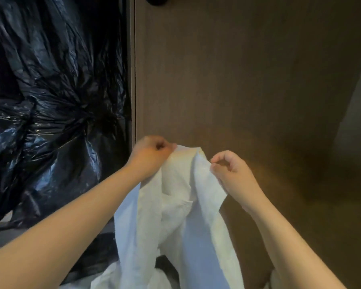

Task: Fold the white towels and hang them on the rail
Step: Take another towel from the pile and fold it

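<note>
Your left hand point(152, 152) holds the top edge of the white towel point(181, 215); its fingers point(167, 146) are curled tightly and pinch the cloth. Your right hand point(231, 172) pinches the same edge a little further right, between thumb and forefinger. The towel hangs creased between your forearms, in front of a brown wooden panel point(248, 80). Left of the panel are black plastic bags point(50, 90), gathered at the neck. More white cloth point(111, 278) shows at the bottom.
</note>
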Available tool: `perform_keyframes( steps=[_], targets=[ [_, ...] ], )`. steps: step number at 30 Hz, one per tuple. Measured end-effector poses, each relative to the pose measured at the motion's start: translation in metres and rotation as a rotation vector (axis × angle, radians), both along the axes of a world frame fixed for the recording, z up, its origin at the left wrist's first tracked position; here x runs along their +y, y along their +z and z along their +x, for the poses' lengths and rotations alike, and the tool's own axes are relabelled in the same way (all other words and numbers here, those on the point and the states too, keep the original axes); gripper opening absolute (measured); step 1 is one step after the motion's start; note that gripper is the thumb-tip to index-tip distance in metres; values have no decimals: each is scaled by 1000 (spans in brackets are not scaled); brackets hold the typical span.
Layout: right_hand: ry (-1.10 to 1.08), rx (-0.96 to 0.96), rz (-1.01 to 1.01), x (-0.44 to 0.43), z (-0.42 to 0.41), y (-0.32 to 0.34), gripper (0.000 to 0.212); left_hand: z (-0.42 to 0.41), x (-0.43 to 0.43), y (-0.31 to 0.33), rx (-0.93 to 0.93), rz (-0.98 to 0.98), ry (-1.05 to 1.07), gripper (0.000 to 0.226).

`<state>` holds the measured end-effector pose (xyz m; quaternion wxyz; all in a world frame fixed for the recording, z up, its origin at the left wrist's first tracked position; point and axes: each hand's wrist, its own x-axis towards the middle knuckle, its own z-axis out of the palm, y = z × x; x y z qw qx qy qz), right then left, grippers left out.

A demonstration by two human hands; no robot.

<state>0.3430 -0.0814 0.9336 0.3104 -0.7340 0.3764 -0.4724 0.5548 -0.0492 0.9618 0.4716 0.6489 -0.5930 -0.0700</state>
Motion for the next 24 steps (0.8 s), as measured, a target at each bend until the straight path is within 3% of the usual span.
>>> perform_keyframes(
  steps=[2,5,11,13,17,21,24],
  targets=[
    [-40,55,20,-5,-2,-39,17,-5,1,-40,42,63,-9,20],
    [-41,146,130,0,-9,-106,18,-11,18,-108,189,169,22,26],
    [-85,14,320,38,-19,-185,19,-18,73,-187,613,202,147,27],
    [-57,-13,333,47,-14,-186,18,-17,86,-193,728,173,160,19],
    [122,-110,388,60,-5,-159,12,-15,101,-188,731,142,209,12],
    [352,-197,491,71,-2,-131,23,-14,110,-177,739,139,186,9],
    [344,-150,427,78,3,-116,9,-14,118,-170,795,117,105,6]
  ],
)
